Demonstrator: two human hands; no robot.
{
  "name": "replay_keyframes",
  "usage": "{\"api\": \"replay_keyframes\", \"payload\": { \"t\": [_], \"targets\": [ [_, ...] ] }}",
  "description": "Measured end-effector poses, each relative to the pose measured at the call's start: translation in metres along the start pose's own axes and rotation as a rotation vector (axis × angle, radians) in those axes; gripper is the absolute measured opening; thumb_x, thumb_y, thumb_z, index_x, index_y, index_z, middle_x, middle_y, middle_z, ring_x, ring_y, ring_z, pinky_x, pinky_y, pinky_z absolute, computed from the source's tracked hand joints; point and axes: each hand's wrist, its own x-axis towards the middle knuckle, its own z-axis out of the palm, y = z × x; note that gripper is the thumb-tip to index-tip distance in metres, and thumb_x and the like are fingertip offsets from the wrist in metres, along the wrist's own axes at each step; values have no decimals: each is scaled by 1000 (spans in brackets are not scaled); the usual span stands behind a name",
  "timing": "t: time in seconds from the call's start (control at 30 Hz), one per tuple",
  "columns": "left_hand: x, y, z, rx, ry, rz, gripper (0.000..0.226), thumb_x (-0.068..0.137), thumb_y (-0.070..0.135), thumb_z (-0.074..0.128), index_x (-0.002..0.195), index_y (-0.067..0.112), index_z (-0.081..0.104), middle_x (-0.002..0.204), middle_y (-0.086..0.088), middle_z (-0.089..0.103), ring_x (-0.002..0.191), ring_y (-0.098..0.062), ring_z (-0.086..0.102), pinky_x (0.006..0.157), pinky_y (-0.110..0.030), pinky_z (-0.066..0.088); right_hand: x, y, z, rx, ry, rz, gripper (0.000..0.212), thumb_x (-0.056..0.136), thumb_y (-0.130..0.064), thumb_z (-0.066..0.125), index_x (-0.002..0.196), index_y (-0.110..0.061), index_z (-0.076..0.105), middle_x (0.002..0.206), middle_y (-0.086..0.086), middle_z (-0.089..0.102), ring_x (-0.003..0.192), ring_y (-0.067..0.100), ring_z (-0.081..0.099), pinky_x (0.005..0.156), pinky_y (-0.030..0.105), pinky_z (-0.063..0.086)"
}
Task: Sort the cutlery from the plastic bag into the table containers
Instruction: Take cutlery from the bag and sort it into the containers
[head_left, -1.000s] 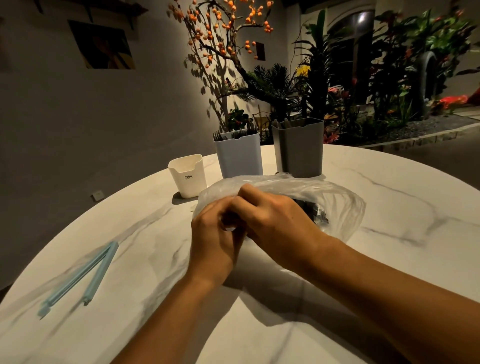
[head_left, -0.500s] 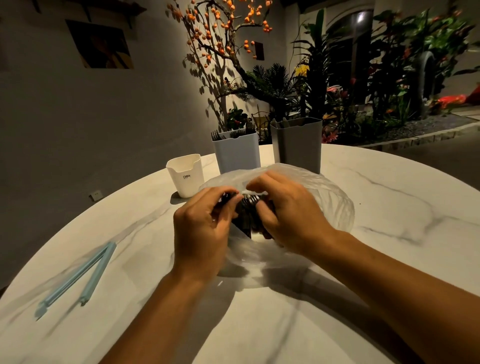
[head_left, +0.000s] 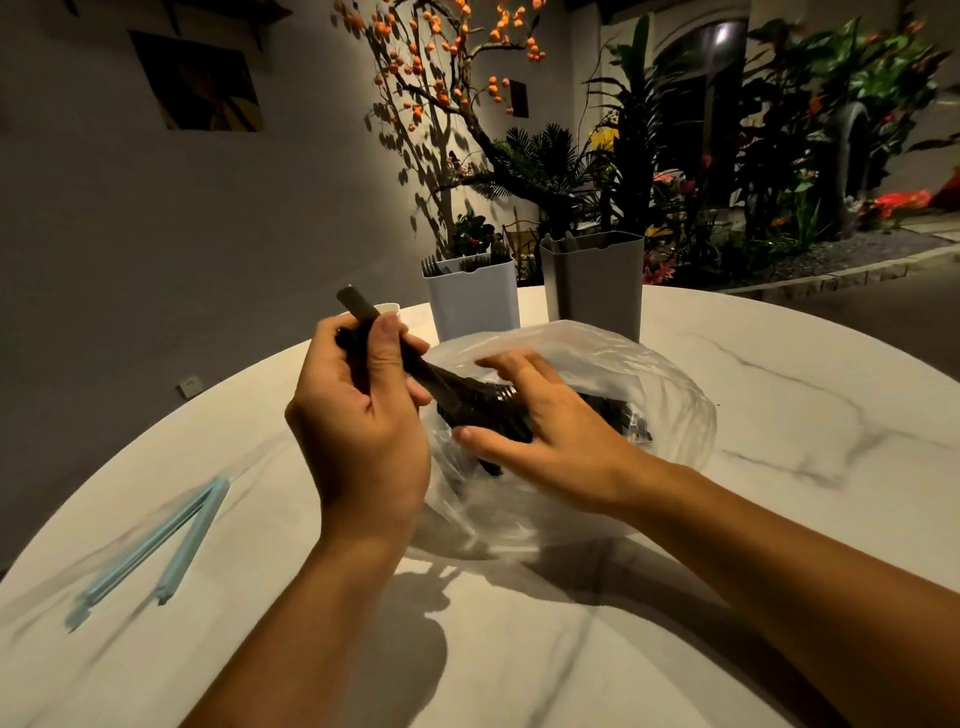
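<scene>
So the left hand (head_left: 363, 415) has its fingers and thumb wrapped around a small bundle of dark cutlery (head_left: 415, 366), handles sticking up toward 11 o'clock, business ends still pointing down into the mouth of the plastic bag (head_left: 649, 384). Looks to me like a grab-a-handful approach, which makes sense because the pieces are tangled together in there.

The right hand (head_left: 540, 431) is spread fairly wide and flat, fingers straight, resting on the bag and the dark pile inside it. My guess is it's pinning the bag down so the flimsy plastic doesn't lift along with the bundle. It isn't gripping anything as far as I can tell.

The rest of the cutlery sits inside the bag at about 3 o'clock from the left hand, lying on the marble table (head_left: 779, 519). Up at 12 o'clock stand the containers: a white container (head_left: 472, 306) with fork tines poking out of its top, and a grey container (head_left: 597, 291) just beside it to the right, with handles showing. A smaller white cup (head_left: 387, 308) is mostly hidden behind the left hand.

Way off at 8 o'clock lies a pale blue bag clip (head_left: 156, 545), opened into a V, presumably what sealed the bag.

I'd say sorting is underway, plenty left.
</scene>
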Motion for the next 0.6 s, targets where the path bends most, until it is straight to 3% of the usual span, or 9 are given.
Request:
{"api": "replay_keyframes", "payload": {
  "t": [0.07,0.13,0.2,0.27,0.5,0.6],
  "targets": [
    [1,-4,0,-33,38,-90,12,101,31,50,95,26,59,79,11,68,62,-10,62,61,-22,55,0,-3,-2,192,-63,81,60,86,-57,60,136,-26,48,133,-4,54,114,12,59,95,30,54],
    [1,-6,1,-37,79,-154,14,101,33,50,94,25,60,80,10,68,61,-8,61,59,-21,53,1,-7,-3,360,-106,171,51,86,-59,51,120,-23,61,111,-1,67,97,15,66,87,32,58],
    [1,-8,1,-52,115,-210,19,100,35,50,96,22,63,81,10,69,60,-7,59,58,-20,50,1,-12,-6,483,-131,242,49,87,-60,46,106,-19,66,89,1,70,73,14,64,65,29,54],
    [4,-8,0,-62,146,-261,23,99,37,51,99,18,65,82,9,69,62,-7,60,59,-20,50,1,-15,-9,594,-160,279,51,85,-59,50,101,-14,68,77,0,69,61,12,59,54,23,48],
    [-12,-9,14,-62,58,-380,25,97,36,55,99,15,69,81,5,72,60,-8,61,63,-28,56,3,-17,3,644,-138,255,48,87,-46,59,115,-8,66,94,17,64,70,20,62,52,24,51],
    [-8,-13,10,-49,82,-412,24,97,36,55,100,17,68,83,5,72,58,-6,61,62,-26,55,2,-19,-1,602,-191,243,40,88,-34,63,120,-10,64,83,4,67,66,18,63,50,24,51]
  ]
}}
